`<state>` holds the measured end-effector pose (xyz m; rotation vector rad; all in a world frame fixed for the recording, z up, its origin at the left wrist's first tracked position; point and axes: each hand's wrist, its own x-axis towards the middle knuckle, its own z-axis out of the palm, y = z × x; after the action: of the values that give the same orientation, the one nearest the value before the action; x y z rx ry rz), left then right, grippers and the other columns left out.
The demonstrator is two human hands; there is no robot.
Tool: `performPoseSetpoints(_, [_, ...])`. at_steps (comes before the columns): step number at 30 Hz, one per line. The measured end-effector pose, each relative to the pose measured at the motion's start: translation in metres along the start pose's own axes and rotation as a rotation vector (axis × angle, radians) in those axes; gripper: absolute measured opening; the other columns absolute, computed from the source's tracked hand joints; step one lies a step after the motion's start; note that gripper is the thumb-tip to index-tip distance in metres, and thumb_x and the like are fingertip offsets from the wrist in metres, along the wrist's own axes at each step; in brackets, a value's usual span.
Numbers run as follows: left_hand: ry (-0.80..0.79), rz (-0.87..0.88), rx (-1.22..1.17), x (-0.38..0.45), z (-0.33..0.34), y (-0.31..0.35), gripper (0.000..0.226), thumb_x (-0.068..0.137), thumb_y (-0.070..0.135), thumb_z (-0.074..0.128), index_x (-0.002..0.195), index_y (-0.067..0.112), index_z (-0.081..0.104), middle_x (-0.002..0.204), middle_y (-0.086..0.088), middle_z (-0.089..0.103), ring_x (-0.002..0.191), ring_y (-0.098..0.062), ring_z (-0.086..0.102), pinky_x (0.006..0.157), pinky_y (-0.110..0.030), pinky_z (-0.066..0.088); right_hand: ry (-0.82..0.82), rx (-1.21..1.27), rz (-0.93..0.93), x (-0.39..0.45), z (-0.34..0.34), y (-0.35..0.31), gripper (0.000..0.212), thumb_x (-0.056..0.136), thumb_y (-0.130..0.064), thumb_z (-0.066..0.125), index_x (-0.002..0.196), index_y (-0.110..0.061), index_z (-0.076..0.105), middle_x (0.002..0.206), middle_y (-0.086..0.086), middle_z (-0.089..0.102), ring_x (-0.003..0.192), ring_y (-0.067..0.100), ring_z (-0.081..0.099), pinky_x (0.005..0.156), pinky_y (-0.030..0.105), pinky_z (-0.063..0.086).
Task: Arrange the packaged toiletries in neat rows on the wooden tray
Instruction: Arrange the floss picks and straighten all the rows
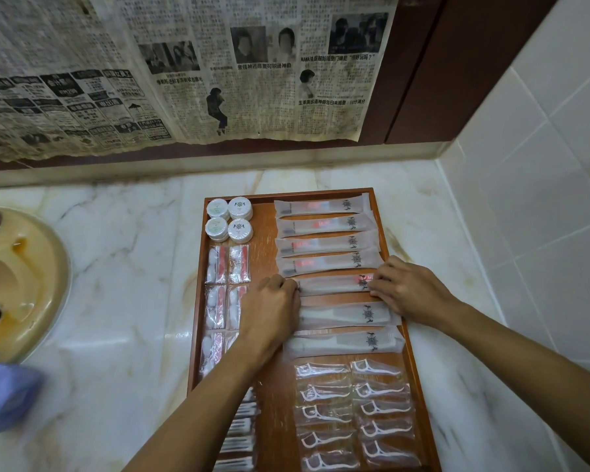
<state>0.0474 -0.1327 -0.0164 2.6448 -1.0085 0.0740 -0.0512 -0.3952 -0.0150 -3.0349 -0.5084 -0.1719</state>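
A wooden tray (264, 253) lies on the marble counter, filled with packaged toiletries. Long frosted toothbrush packets (324, 226) form a column on its right half. My left hand (273, 306) and my right hand (406, 289) pinch the two ends of the fifth toothbrush packet (332, 284), which lies flat in that column. Below it lie two comb packets (348, 315). Floss pick packets (351, 413) fill the near right in two columns. Round soap discs (229, 219) sit at the far left, cotton kits (227, 264) below them. My left forearm hides part of the left column.
A beige sink basin (21, 277) is set into the counter (126, 267) at the left. A blurred blue object (4, 400) sits at the near left edge. Newspaper (184, 69) covers the back wall; white tiles (542, 165) form the right wall.
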Motion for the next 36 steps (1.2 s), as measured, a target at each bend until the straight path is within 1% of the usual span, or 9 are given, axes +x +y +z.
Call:
performPoseSetpoints(4, [0.034, -0.103, -0.062, 0.000, -0.005, -0.007, 0.013, 0.086, 0.029, 0.067, 0.084, 0.017, 0.071, 0.080, -0.002, 0.067, 0.060, -0.023, 0.061, 0.047, -0.027, 0.042, 0.020, 0.027, 0.004, 0.008, -0.008, -0.002, 0.017, 0.086, -0.029, 0.067, 0.091, -0.015, 0.074, 0.086, 0.001, 0.065, 0.081, 0.019, 0.059, 0.061, 0.027, 0.050])
performPoseSetpoints(8, [0.075, -0.113, -0.062, 0.011, -0.006, -0.015, 0.011, 0.089, 0.022, 0.065, 0.093, 0.013, 0.070, 0.088, -0.005, 0.066, 0.065, -0.022, 0.061, 0.050, -0.024, 0.036, 0.027, 0.090, 0.033, 0.048, -0.012, -0.008, 0.018, 0.091, -0.027, 0.057, 0.096, -0.016, 0.071, 0.090, 0.000, 0.062, 0.086, 0.019, 0.054, 0.058, 0.028, 0.047])
performPoseSetpoints(11, [0.038, -0.048, -0.047, 0.019, -0.002, -0.016, 0.006, 0.085, 0.017, 0.070, 0.086, 0.011, 0.069, 0.083, -0.005, 0.063, 0.065, -0.024, 0.060, 0.050, -0.023, 0.030, -0.058, 0.147, 0.002, 0.091, -0.011, -0.017, 0.018, 0.088, -0.019, 0.063, 0.103, -0.015, 0.071, 0.095, 0.002, 0.062, 0.089, 0.022, 0.056, 0.053, 0.031, 0.045])
performPoseSetpoints(14, [0.014, -0.026, -0.041, 0.022, 0.003, -0.019, 0.003, 0.083, 0.012, 0.069, 0.081, 0.010, 0.069, 0.078, -0.006, 0.061, 0.063, -0.026, 0.058, 0.048, -0.024, 0.027, -0.202, 0.145, -0.032, 0.124, -0.007, -0.026, 0.029, 0.095, -0.025, 0.052, 0.121, -0.022, 0.063, 0.110, 0.000, 0.057, 0.104, 0.022, 0.050, 0.063, 0.030, 0.033])
performPoseSetpoints(17, [-0.006, -0.030, -0.047, 0.022, 0.010, -0.024, 0.008, 0.087, 0.014, 0.064, 0.087, 0.011, 0.071, 0.081, -0.007, 0.062, 0.065, -0.027, 0.058, 0.046, -0.028, 0.037, -0.314, 0.144, -0.070, 0.139, -0.002, -0.029, 0.032, 0.095, -0.024, 0.048, 0.124, -0.031, 0.059, 0.115, -0.004, 0.051, 0.107, 0.020, 0.047, 0.065, 0.030, 0.029])
performPoseSetpoints(24, [-0.043, -0.036, -0.070, 0.026, 0.017, -0.029, 0.011, 0.087, 0.016, 0.060, 0.086, 0.012, 0.071, 0.083, -0.007, 0.062, 0.064, -0.029, 0.059, 0.045, -0.034, 0.045, -0.394, 0.098, -0.144, 0.145, -0.007, -0.026, 0.035, 0.091, -0.014, 0.049, 0.120, -0.029, 0.062, 0.111, -0.005, 0.057, 0.103, 0.018, 0.047, 0.067, 0.032, 0.040])
performPoseSetpoints(27, [-0.053, -0.036, -0.058, 0.028, 0.014, -0.026, 0.009, 0.085, 0.016, 0.063, 0.084, 0.013, 0.071, 0.083, -0.006, 0.063, 0.066, -0.029, 0.060, 0.046, -0.034, 0.047, -0.430, 0.056, -0.183, 0.148, -0.010, -0.024, 0.031, 0.093, -0.016, 0.046, 0.118, -0.027, 0.062, 0.111, -0.004, 0.057, 0.104, 0.018, 0.047, 0.066, 0.031, 0.038])
performPoseSetpoints(30, [-0.049, -0.040, -0.033, 0.030, 0.010, -0.023, 0.007, 0.081, 0.015, 0.067, 0.081, 0.012, 0.073, 0.080, -0.006, 0.064, 0.064, -0.028, 0.061, 0.044, -0.031, 0.043, -0.432, 0.008, -0.246, 0.150, -0.011, -0.024, 0.031, 0.098, -0.019, 0.039, 0.121, -0.028, 0.057, 0.114, -0.001, 0.056, 0.107, 0.019, 0.048, 0.070, 0.034, 0.042])
performPoseSetpoints(36, [-0.091, -0.092, 0.057, 0.035, 0.005, -0.018, 0.020, 0.088, 0.025, 0.055, 0.087, 0.014, 0.072, 0.087, -0.006, 0.064, 0.073, -0.031, 0.063, 0.051, -0.029, 0.031, -0.457, -0.014, -0.320, 0.152, -0.017, -0.021, 0.034, 0.103, -0.023, 0.029, 0.130, -0.033, 0.047, 0.115, -0.001, 0.055, 0.107, 0.019, 0.050, 0.074, 0.033, 0.039])
